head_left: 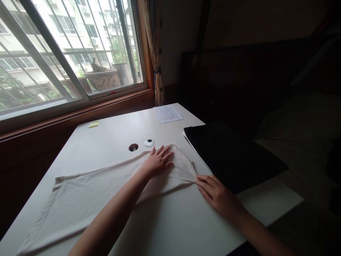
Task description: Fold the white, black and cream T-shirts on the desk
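Note:
A white cloth garment (106,192) lies stretched across the white table (170,227), its wide end at the near left and its narrower end toward the right. My left hand (159,161) rests flat on the upper right part of the fabric, fingers spread. At the garment's right edge, my right hand (211,190) pinches a gathered bit of cloth, and creases run from that spot. The right thumb is hidden. Just beyond the right hand lies a folded black cloth (234,156).
Printed sheets of paper (167,113) lie at the table's far edge. A yellow sticky-note pad (93,124) is at the far left. Beyond the garment are a round cable hole (133,147) and its round cover (149,142). A barred window (80,46) stands behind.

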A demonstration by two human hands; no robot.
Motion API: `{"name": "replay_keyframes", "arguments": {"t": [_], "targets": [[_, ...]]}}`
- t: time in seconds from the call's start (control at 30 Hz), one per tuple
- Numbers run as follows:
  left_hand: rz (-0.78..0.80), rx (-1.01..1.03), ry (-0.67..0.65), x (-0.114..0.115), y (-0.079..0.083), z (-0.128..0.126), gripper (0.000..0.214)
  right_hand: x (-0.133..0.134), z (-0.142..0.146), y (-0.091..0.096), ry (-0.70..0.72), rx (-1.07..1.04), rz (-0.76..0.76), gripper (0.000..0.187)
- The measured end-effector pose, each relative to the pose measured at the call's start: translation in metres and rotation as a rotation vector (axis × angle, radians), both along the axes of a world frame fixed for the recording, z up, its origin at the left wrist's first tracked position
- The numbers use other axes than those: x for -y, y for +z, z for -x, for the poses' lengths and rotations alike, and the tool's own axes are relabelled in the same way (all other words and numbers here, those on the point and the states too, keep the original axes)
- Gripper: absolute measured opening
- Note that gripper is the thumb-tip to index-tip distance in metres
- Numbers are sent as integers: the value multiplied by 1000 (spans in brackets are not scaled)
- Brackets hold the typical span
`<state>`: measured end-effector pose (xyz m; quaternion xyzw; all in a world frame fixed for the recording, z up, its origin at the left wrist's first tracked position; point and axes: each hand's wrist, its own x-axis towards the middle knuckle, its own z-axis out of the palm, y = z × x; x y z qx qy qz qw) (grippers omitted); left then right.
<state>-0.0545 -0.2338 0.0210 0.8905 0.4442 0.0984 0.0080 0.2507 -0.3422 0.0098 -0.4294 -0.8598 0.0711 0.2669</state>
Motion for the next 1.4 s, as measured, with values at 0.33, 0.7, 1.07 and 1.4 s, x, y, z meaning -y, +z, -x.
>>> {"name": "replay_keyframes", "arguments": {"t": [0.33,0.7,1.07,1.4], "targets": [[-56,9,-131,-34,22,-51,32,-28,20,-9,-361,-137,107,24],[-1,-14,-286,-46,33,-75,21,-25,20,-12,-312,-246,152,17],[62,-71,-422,-47,44,-93,5,-25,18,-13,-316,-276,193,14],[13,-68,-372,-41,40,-97,9,-27,21,-15,-323,-219,108,25]]}}
